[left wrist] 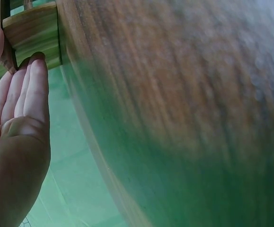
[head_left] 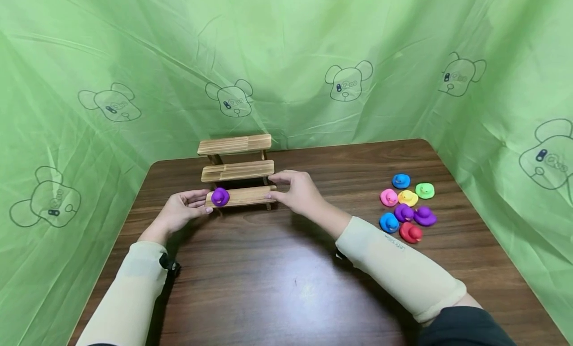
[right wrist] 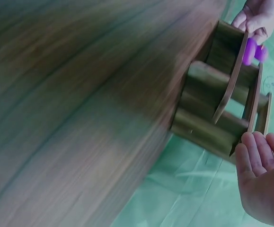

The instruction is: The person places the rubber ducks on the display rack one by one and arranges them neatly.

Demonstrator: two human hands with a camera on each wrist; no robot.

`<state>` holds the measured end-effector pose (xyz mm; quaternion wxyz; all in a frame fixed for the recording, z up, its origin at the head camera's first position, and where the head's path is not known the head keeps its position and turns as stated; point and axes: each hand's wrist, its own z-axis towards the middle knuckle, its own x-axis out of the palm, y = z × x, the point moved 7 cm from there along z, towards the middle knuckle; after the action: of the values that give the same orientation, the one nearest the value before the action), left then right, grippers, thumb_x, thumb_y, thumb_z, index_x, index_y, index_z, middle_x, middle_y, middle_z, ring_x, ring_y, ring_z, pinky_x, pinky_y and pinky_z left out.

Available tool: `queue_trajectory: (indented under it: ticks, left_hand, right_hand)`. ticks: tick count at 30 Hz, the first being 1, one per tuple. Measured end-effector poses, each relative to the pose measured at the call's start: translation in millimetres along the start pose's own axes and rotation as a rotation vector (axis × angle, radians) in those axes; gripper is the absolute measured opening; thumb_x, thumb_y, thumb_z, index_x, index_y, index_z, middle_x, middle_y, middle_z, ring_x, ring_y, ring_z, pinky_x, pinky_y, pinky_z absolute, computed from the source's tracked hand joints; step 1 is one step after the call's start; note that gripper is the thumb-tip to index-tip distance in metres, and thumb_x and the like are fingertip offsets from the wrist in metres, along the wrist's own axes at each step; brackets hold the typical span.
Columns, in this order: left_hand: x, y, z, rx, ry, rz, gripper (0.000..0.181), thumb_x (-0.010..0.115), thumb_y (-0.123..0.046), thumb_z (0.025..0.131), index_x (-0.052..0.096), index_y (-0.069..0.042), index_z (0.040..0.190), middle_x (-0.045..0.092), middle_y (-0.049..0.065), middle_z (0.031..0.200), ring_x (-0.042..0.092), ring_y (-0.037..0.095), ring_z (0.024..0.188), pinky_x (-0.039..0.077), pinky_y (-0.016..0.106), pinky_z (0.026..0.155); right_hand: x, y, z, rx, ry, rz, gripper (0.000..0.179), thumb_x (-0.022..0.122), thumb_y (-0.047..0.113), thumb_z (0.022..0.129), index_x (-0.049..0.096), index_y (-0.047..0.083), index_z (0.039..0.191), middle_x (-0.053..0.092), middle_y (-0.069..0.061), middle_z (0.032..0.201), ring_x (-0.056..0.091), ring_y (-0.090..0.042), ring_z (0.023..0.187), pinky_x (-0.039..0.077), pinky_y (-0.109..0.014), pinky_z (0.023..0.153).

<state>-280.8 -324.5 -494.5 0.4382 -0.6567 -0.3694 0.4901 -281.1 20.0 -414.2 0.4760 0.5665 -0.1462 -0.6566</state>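
A three-step wooden display stand stands near the back of the table, a purple rubber duck on the left end of its lowest step. My left hand grips that step's left end, thumb in front and fingers behind. At the other side, my right hand holds the stand, its thumb at the lowest step's right end and its fingers by the middle step. In the left wrist view, my left fingers reach against the stand's side. My right fingers meet its opposite side in the right wrist view.
Several rubber ducks lie grouped at the table's right, among them a red duck, a yellow duck, a green duck and a pink duck. Green cloth with printed bear heads hangs around the brown table.
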Motion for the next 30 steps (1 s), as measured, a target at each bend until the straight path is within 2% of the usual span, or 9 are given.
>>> queue_trajectory:
  ticks: [4, 10, 17, 23, 30]
  left_hand:
    - [-0.4, 0.0, 0.2, 0.001, 0.003, 0.000, 0.070, 0.087, -0.010, 0.088, 0.053, 0.006, 0.148, 0.055, 0.027, 0.148, 0.067, 0.015, 0.120, 0.057, 0.024, 0.095]
    - [-0.9, 0.6, 1.2, -0.005, 0.006, 0.001, 0.071, 0.087, -0.010, 0.088, 0.053, 0.006, 0.148, 0.055, 0.026, 0.148, 0.066, 0.015, 0.121, 0.057, 0.024, 0.095]
    - [-1.7, 2.0, 0.4, -0.004, 0.008, -0.005, 0.071, 0.087, -0.010, 0.088, 0.052, 0.006, 0.149, 0.054, 0.027, 0.148, 0.066, 0.015, 0.120, 0.058, 0.024, 0.095]
    - [-3.1, 0.3, -0.9, 0.012, 0.003, 0.001, 0.069, 0.086, -0.009, 0.089, 0.053, 0.007, 0.148, 0.054, 0.028, 0.148, 0.067, 0.013, 0.118, 0.057, 0.024, 0.095]
    - [-1.4, -0.1, 0.8, 0.014, 0.003, 0.010, 0.069, 0.086, -0.010, 0.089, 0.054, 0.006, 0.147, 0.054, 0.027, 0.149, 0.066, 0.015, 0.120, 0.057, 0.023, 0.095]
  right_hand:
    - [-19.1, -11.6, -7.2, 0.006, -0.024, -0.009, 0.046, 0.094, 0.027, 0.081, 0.078, 0.013, 0.122, 0.075, -0.003, 0.123, 0.069, -0.021, 0.117, 0.052, -0.036, 0.109]
    - [-52.6, -32.9, -20.5, 0.041, -0.063, -0.025, 0.052, 0.094, 0.034, 0.080, 0.077, 0.014, 0.124, 0.074, -0.001, 0.126, 0.068, -0.023, 0.121, 0.052, -0.040, 0.109]
    - [-89.7, -60.7, -37.3, 0.101, -0.128, -0.027, 0.045, 0.094, 0.032, 0.082, 0.079, 0.018, 0.122, 0.076, 0.002, 0.123, 0.069, -0.022, 0.119, 0.056, -0.042, 0.103]
    - [-110.5, -74.9, -46.5, 0.134, -0.142, -0.035, 0.043, 0.094, 0.031, 0.082, 0.080, 0.018, 0.120, 0.077, 0.000, 0.121, 0.070, -0.023, 0.117, 0.057, -0.043, 0.101]
    - [-131.4, -89.7, -59.1, 0.188, -0.144, -0.014, 0.041, 0.092, 0.030, 0.084, 0.079, 0.016, 0.121, 0.076, -0.004, 0.122, 0.070, -0.030, 0.115, 0.058, -0.053, 0.096]
